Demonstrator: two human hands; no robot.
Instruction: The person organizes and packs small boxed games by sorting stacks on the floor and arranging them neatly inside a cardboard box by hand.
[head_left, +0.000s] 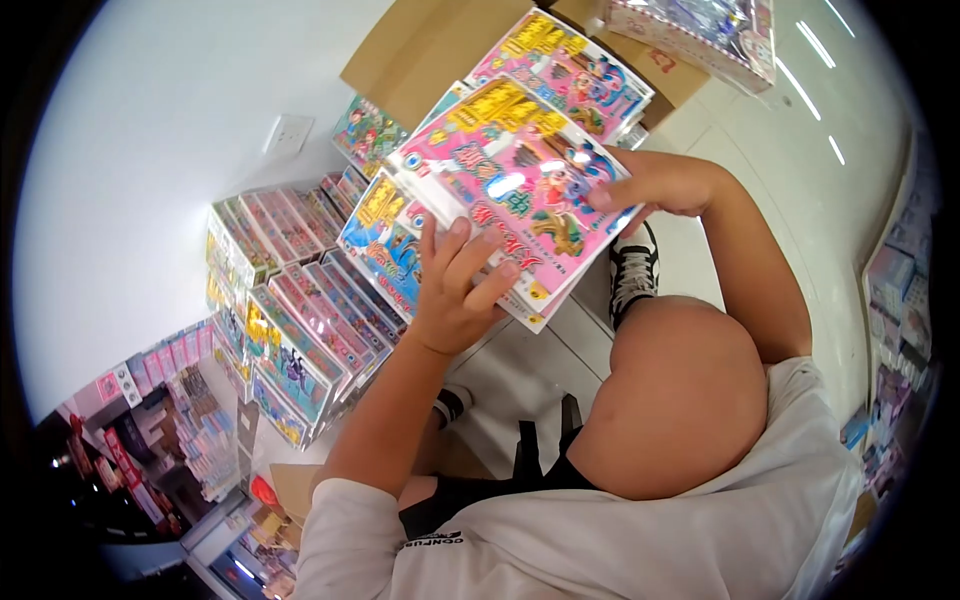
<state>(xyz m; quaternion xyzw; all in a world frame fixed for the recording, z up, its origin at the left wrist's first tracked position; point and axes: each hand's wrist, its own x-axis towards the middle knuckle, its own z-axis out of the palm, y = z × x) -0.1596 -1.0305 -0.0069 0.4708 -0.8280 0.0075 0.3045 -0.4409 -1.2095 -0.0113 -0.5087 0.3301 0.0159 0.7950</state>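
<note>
Between my hands is a pink boxed set (520, 190) with yellow lettering and cartoon figures, tilted over the floor. My right hand (670, 185) grips its right edge, thumb on the front. Spread over its lower left edge are the fingers of my left hand (460, 275); the thumb lies partly out of sight. Beneath it, at the left, a blue boxed set (385, 240) sticks out. Just behind lies a similar pink set (560, 70) on an open cardboard box. Whether the blue set is held too, I cannot tell.
Rows of upright boxed sets (310, 320) stand at the left by the white wall (180, 120), which has a socket plate (289, 134). An open cardboard box (415, 55) is at the top, beside a clear-topped package (700, 30). My knee (670, 400) rises below.
</note>
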